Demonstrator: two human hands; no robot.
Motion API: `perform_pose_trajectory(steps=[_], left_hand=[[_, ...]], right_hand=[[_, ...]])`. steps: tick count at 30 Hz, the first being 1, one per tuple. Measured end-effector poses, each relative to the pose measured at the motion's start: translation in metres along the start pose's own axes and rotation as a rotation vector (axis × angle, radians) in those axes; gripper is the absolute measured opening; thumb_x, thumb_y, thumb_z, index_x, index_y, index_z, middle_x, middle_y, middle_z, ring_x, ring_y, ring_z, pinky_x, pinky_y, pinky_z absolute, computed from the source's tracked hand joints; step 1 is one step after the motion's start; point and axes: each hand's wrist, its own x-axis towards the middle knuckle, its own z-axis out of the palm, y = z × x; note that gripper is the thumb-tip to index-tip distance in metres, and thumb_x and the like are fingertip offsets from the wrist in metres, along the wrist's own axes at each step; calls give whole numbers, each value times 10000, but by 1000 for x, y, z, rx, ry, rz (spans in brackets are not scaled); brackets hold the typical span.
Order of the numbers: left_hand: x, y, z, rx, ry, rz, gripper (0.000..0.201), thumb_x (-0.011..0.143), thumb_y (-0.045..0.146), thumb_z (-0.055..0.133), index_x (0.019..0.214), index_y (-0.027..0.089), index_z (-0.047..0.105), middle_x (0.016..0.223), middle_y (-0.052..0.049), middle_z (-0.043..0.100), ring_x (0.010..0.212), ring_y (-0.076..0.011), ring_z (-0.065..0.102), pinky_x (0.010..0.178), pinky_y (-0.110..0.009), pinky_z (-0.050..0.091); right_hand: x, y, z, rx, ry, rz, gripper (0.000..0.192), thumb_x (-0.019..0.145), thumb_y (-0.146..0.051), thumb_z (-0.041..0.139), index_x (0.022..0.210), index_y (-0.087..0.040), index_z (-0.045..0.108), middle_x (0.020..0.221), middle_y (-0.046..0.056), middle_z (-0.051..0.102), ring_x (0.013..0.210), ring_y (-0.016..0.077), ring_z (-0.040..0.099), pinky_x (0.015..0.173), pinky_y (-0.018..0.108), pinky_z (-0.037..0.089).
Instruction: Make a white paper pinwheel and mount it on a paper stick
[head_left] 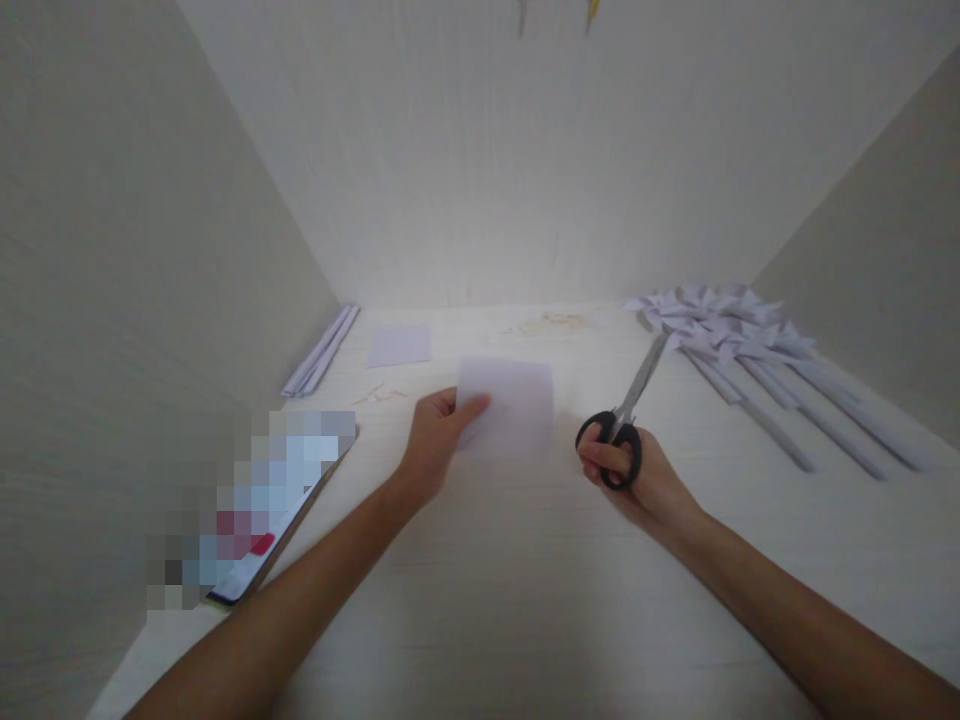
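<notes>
My left hand (439,435) pinches the left edge of a pale, nearly square sheet of paper (514,405), thumb on top, above the middle of the table. To its right, my right hand (626,465) has its fingers in the black handles of a pair of scissors (637,390). The blades look closed and point up and away to the right, apart from the paper. Another flat square of paper (400,345) lies on the table beyond my left hand.
Several paper pinwheels (720,325) on rolled sticks lie at the right. Rolled paper sticks (322,350) rest at the back left, against the wall. A phone (281,520), partly blurred out, is by my left forearm. Small scraps (559,320) lie near the back wall (480,200).
</notes>
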Motion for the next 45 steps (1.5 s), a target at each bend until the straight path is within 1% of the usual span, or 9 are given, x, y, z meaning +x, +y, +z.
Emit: perform_pose_trajectory(steps=[5, 9, 13, 18, 22, 26, 32, 39, 45], left_hand=[[11, 35, 1, 56, -75, 15, 181, 575, 267, 655, 648, 105, 625, 555, -26, 627, 473, -115, 553, 485, -223, 431], [19, 48, -4, 70, -44, 49, 149, 575, 242, 642, 648, 114, 620, 529, -8, 614, 480, -116, 556, 483, -214, 432], [23, 57, -12, 134, -1, 106, 143, 556, 236, 649, 628, 114, 631, 535, -16, 615, 471, -112, 548, 467, -204, 424], [20, 69, -14, 145, 42, 125, 151, 556, 248, 645, 637, 121, 636, 563, -42, 621, 506, -156, 571, 494, -253, 448], [16, 74, -11, 159, 60, 110, 152, 563, 233, 636, 661, 116, 633, 589, -47, 621, 566, -176, 589, 525, -263, 452], [13, 73, -9, 180, 22, 100, 151, 569, 241, 628, 652, 115, 632, 583, -43, 617, 571, -172, 588, 506, -245, 444], [13, 70, -8, 175, -21, 78, 122, 560, 225, 627, 604, 110, 628, 520, -31, 594, 479, -138, 552, 453, -222, 426], [14, 67, -8, 176, 0, 44, 136, 528, 233, 648, 602, 120, 630, 539, -37, 610, 500, -153, 560, 453, -234, 439], [14, 66, -6, 183, 6, 35, 122, 558, 221, 631, 622, 118, 627, 560, -43, 607, 545, -171, 582, 487, -257, 452]], right_hand=[[-10, -5, 1, -60, -135, 94, 108, 579, -173, 606, 553, -140, 507, 464, -45, 408, 429, 55, 332, 410, 215, 190], [-16, -7, 5, -158, -234, 144, 181, 670, -303, 579, 655, -135, 516, 510, -36, 411, 442, 55, 314, 413, 213, 183], [-21, -11, 5, -247, -354, 143, 358, 753, -488, 435, 673, -143, 487, 547, -21, 412, 446, 64, 309, 403, 216, 186], [-28, -10, 1, -455, -469, 52, 412, 804, -507, 337, 615, -156, 439, 570, -15, 394, 481, 74, 321, 441, 219, 247], [-32, -9, 7, -570, -478, 66, 425, 797, -536, 322, 608, -166, 411, 559, -21, 362, 505, 89, 332, 470, 228, 269], [-32, -7, 16, -636, -463, 73, 437, 775, -566, 330, 592, -172, 379, 575, -21, 345, 528, 96, 321, 488, 236, 264], [-30, -2, 20, -625, -491, 93, 430, 772, -567, 334, 591, -177, 348, 579, -25, 318, 541, 97, 303, 475, 230, 236], [-32, 1, 19, -641, -497, 83, 411, 775, -545, 361, 595, -176, 341, 571, -31, 313, 533, 89, 300, 472, 220, 239], [-32, 2, 20, -623, -494, 102, 397, 770, -534, 382, 601, -176, 349, 570, -33, 308, 529, 87, 290, 458, 214, 231]])
